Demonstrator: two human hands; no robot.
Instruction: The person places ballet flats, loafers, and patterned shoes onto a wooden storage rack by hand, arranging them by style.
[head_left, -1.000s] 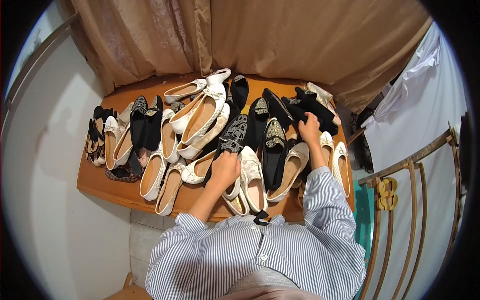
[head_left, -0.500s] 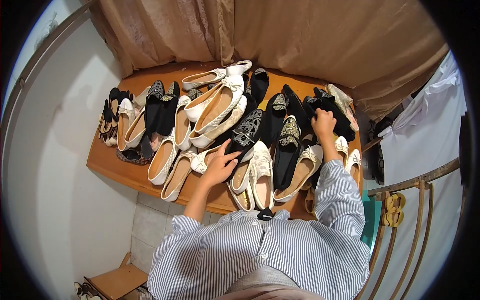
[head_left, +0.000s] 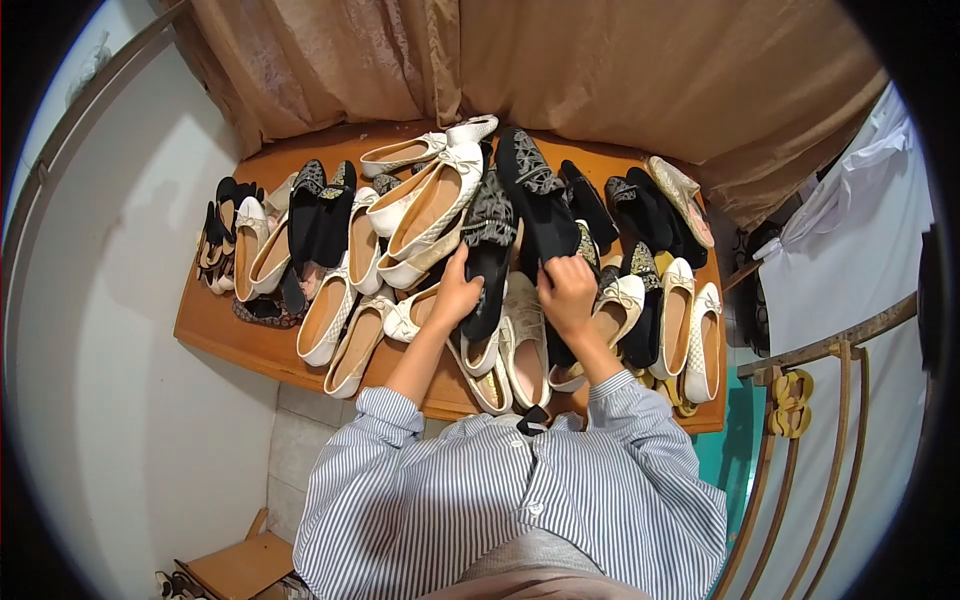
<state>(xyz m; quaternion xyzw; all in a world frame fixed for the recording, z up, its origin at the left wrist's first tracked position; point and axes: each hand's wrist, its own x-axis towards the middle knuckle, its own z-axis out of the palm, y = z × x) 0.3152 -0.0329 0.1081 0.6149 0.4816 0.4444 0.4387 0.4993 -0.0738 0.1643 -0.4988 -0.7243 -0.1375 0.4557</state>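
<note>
Two black shoes with silvery patterned fronts are raised side by side over the middle of the pile. My left hand (head_left: 457, 292) is closed on the edge of the left black shoe (head_left: 489, 235). The right black shoe (head_left: 538, 195) has its heel end in my right hand (head_left: 568, 290), whose fingers are curled around it. Both toes point away from me. White flats with bows (head_left: 440, 205) lie stacked just left of the pair. Under my hands are more shoes, among them a white one with a pale insole (head_left: 527, 350).
The brown wooden table (head_left: 240, 330) bears many black and white shoes. Brown curtains (head_left: 640, 80) hang behind it. A wooden rack (head_left: 835, 440) with yellow sandals (head_left: 792, 390) stands at the right, and a white wall is at the left.
My right hand has come from the right side of the table to the middle and now holds a black shoe. The left black shoe has shifted and turned more upright in my left hand.
</note>
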